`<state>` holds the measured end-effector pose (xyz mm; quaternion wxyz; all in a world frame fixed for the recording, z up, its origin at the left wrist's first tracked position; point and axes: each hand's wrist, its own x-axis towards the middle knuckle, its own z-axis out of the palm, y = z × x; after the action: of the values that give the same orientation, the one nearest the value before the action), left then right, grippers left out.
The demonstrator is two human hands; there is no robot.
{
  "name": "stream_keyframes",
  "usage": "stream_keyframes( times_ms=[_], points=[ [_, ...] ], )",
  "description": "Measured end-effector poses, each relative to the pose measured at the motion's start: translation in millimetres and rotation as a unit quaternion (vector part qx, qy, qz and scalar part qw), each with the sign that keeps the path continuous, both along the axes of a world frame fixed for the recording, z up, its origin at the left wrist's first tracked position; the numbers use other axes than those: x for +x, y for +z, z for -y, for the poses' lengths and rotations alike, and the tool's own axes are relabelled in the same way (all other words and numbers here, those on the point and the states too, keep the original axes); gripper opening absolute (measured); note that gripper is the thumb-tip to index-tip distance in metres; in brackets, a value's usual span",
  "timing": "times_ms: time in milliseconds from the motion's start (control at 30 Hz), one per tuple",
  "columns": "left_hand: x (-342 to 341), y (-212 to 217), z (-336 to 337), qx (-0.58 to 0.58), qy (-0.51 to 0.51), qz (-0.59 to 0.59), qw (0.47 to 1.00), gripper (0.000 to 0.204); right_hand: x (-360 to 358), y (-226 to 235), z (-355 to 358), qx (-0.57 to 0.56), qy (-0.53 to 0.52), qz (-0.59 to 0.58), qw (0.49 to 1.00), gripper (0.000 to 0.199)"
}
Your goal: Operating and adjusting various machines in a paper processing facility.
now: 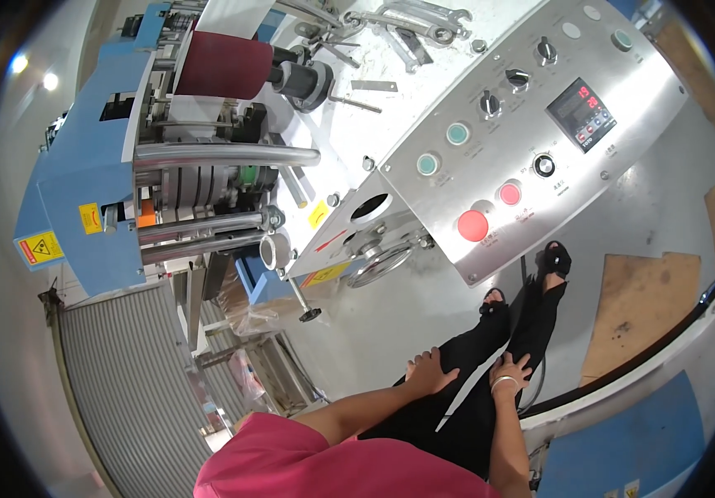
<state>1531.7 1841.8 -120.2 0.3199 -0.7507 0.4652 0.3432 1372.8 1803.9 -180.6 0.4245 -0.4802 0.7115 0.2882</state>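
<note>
L hand (430, 371), R hand (512, 368) flat, empty

Open room: the grey floor (665, 207) at the right of the frame.
In the way, middle: the big slanted shiny metal box with buttons (524, 141).
In the way, left: the blue machine with silver rollers (166, 183).
Low middle: a thin black-tipped lever (301, 300) sticks out.

the person's black trousers (490, 349) are stretching out toward the machine, knees bent, both hands lying flat on the thighs, left hand (429, 372), right hand (510, 370).
</note>
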Motion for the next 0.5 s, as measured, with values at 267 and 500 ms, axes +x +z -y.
stream_keyframes(
  times_ms=[267, 500],
  points=[
    [-2.3, -0.1, 2.9, -0.019, -0.013, 0.01, 1.0, 0.073, -1.6, 6.0, 7.4, -0.014, 0.0, 0.004, 1.0, 0.025],
    [-5.2, 2.4, 8.2, -0.007, -0.009, 0.014, 1.0, 0.073, -4.3, 7.5, 12.5, -0.016, 0.001, 0.013, 1.0, 0.026]
  ],
)
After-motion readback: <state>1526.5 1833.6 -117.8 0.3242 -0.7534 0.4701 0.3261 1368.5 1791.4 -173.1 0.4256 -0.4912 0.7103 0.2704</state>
